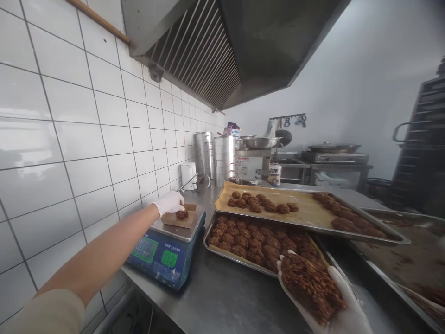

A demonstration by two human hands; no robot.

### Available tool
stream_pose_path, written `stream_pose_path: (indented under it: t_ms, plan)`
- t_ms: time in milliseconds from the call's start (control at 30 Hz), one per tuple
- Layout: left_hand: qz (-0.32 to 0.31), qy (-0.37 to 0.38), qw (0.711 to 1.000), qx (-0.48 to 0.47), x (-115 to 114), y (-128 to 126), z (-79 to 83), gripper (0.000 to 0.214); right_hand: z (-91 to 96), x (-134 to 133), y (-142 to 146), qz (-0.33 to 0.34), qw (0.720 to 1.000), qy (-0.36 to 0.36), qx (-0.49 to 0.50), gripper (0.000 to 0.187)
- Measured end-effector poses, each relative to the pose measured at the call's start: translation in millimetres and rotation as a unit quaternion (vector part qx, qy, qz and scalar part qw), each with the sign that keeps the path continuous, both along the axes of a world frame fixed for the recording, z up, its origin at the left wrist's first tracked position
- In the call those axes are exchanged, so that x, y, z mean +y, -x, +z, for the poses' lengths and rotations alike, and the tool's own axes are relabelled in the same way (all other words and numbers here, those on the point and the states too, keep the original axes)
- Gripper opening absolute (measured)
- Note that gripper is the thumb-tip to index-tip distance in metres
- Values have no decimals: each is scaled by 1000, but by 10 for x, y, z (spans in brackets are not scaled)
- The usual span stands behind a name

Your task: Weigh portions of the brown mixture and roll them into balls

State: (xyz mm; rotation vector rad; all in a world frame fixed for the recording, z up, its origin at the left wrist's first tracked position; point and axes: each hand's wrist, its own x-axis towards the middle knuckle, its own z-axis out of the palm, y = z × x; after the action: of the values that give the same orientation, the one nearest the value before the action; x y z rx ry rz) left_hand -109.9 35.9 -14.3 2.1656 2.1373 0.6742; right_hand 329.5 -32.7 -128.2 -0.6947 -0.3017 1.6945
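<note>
Now the white-gloved left hand is touching a round brown patty lying flat on a brown cardboard square atop the blue digital scale at the steel desk's left edge. Whether its curled grip is clasping the patty, I cannot tell. The right hand, its grip open and palm-up, is cradling a crumbly brown heap beside a patty-filled shallow steel tray.

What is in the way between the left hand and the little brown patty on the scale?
Nothing visible. The gloved left hand has its fingertips right on the patty, with no gap between them. The patty sits on a piece of brown paper on top of the blue scale.
</note>
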Motion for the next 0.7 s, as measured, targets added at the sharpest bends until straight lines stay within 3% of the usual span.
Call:
stream_pose_path:
  t_ms: [100,267,500,700]
  plan:
    - [-3,69,996,60,27,-20,-10,25,10,-2,-4,5,1000,10,13,43]
    - [1,90,992,93,9,-82,0,22,39,-20,15,4,1000,4,22,42]
    - [14,97,993,69,25,-56,-49,24,3,7,11,6,999,2,41,44]
    - [9,173,985,12,40,0,51,29,-29,8,-3,10,999,0,53,47]
